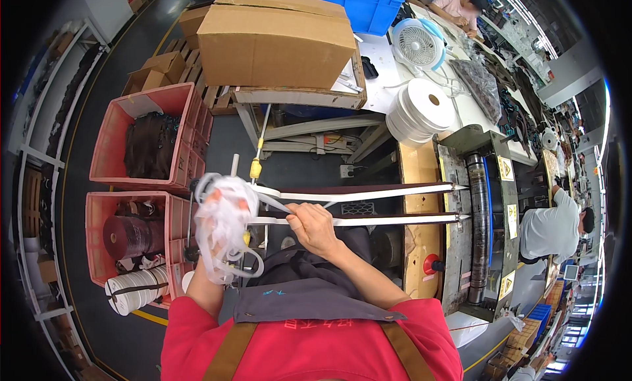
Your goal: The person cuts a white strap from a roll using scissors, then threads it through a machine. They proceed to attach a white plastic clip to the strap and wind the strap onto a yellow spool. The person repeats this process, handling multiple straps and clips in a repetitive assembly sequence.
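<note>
My left hand (220, 216) is wrapped in a loose bundle of white tape (224, 239) and is closed around it. My right hand (315, 226) pinches the lower white tape strip (395, 219), which runs right toward the roller machine (479, 223). A second white strip (375, 193) runs parallel above it, both lying over dark bands. Both strips end at the black roller.
Two red crates (105, 151) at my left hold dark material, a maroon roll and white tape rolls (135, 290). A cardboard box (276, 42), a fan (417, 45) and stacked white rolls (424, 108) stand ahead. Another person (550, 229) works at the right.
</note>
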The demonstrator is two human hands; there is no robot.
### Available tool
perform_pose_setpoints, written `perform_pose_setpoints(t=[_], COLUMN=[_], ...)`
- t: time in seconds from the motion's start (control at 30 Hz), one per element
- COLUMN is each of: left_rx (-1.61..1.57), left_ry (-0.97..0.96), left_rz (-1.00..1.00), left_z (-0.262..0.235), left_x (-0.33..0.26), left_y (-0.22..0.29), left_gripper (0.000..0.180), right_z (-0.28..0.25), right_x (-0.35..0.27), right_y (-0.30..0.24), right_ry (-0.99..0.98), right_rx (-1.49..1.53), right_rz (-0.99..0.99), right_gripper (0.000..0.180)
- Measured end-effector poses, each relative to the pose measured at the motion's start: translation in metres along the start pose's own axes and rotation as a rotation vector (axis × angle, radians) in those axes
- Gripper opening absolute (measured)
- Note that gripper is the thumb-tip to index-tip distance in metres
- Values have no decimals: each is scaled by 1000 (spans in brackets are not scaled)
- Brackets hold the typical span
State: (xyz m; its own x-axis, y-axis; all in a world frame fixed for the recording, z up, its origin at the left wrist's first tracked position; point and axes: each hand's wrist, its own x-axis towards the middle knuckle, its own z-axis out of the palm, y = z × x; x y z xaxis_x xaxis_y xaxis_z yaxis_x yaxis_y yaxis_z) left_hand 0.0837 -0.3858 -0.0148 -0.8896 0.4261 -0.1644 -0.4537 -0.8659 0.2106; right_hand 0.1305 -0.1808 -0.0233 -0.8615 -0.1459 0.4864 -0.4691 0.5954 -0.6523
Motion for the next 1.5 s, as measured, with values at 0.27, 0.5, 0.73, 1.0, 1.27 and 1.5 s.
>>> perform_pose_setpoints(t=[0.27, 0.5, 0.73, 1.0, 1.27, 1.5], left_rx=[1603, 522, 257, 150, 216, 1002], left_ry=[6, 12, 244, -94, -314, -36], left_rz=[261, -637, -238, 68, 289, 414], left_z=[2, -18, -28, -10, 32, 3], left_x=[29, -15, -17, 2, 17, 34], left_y=[-5, -37, -17, 20, 51, 44], left_gripper=[21, 30, 39, 38, 37, 35], right_z=[1, 0, 6, 10, 19, 11], right_x=[5, 23, 7, 6, 3, 8], right_y=[-13, -10, 4, 5, 5, -12], right_ry=[-46, 10, 58, -3, -35, -271], right_rx=[24, 189, 39, -60, -138, 4], right_rz=[-147, -72, -42, -9, -47, -57], right_gripper=[8, 13, 16, 23, 22, 9])
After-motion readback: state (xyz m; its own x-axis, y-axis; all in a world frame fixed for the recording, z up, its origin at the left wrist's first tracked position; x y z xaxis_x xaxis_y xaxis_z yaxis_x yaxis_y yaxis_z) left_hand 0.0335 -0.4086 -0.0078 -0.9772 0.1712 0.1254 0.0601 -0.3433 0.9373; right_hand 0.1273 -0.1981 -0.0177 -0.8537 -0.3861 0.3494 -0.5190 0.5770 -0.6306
